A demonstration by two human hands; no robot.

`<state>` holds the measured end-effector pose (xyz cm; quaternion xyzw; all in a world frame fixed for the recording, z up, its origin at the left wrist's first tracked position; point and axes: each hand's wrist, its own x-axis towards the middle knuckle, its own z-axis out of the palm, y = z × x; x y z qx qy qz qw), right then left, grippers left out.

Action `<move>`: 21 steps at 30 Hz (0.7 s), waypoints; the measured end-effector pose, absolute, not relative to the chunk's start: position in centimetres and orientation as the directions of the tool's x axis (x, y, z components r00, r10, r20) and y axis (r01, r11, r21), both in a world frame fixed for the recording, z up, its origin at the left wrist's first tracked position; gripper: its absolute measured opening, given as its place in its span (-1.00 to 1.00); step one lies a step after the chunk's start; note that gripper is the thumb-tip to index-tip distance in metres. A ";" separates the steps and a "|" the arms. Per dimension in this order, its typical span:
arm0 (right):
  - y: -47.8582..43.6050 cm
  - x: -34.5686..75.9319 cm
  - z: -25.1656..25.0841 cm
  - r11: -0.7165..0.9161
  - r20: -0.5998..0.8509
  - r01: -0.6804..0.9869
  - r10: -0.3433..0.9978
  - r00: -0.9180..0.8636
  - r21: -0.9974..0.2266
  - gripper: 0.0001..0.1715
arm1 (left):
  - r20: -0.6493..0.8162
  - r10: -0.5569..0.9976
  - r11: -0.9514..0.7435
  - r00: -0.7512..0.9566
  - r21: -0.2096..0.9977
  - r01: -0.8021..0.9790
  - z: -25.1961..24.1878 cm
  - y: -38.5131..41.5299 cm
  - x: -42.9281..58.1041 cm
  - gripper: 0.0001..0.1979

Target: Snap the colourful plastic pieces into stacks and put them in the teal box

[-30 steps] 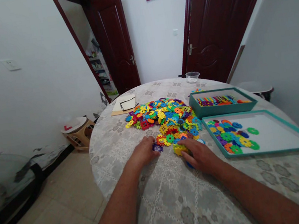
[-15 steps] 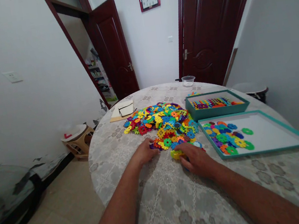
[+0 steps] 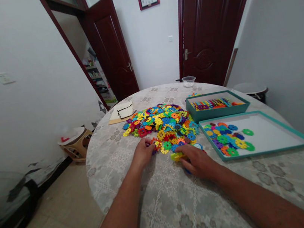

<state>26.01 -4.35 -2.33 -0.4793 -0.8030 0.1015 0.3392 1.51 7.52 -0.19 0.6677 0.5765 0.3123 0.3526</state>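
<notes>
A heap of colourful plastic snowflake discs [image 3: 158,120] lies across the middle of the table. At the heap's near left edge, my left hand [image 3: 143,153] has its fingers curled in on a purple snowflake disc [image 3: 153,150], which they partly hide. My right hand [image 3: 196,159] rests low by the near right edge of the heap, palm down. Between its thumb and fingers are yellow snowflake discs [image 3: 176,157], apparently a small stack. Part of a blue disc [image 3: 187,171] shows under that hand. A green disc [image 3: 167,145] lies between the two hands.
On the right, a shallow teal-rimmed tray [image 3: 279,137] holds loose discs on its left side. Behind it, a teal box [image 3: 216,111] contains rows of discs. Eyeglasses [image 3: 125,112] lie on a notepad [image 3: 116,119] at left. A clear plastic bowl [image 3: 189,81] stands at the far edge.
My left hand has closed in on the purple disc at the heap's edge. My right hand keeps nearly the same place with the yellow discs. The whole view has shifted slightly.
</notes>
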 end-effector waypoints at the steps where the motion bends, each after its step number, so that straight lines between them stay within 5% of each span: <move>1: -4.4 26.0 -2.3 0.524 0.451 0.692 0.837 -0.310 -0.497 -0.59 | 0.026 0.987 -0.106 0.159 0.848 0.519 0.0 7.1 1.3 -0.88; 13: -4.5 25.6 -1.0 0.575 0.516 0.603 0.804 -0.293 -0.553 -0.65 | 0.153 0.885 -0.292 0.439 0.918 0.269 -1.8 2.4 4.2 -0.88; 21: -4.2 25.7 -2.1 0.554 0.508 0.625 0.816 -0.277 -0.550 -0.33 | 0.162 0.832 -0.315 0.530 0.925 0.213 -2.6 2.2 3.9 -0.75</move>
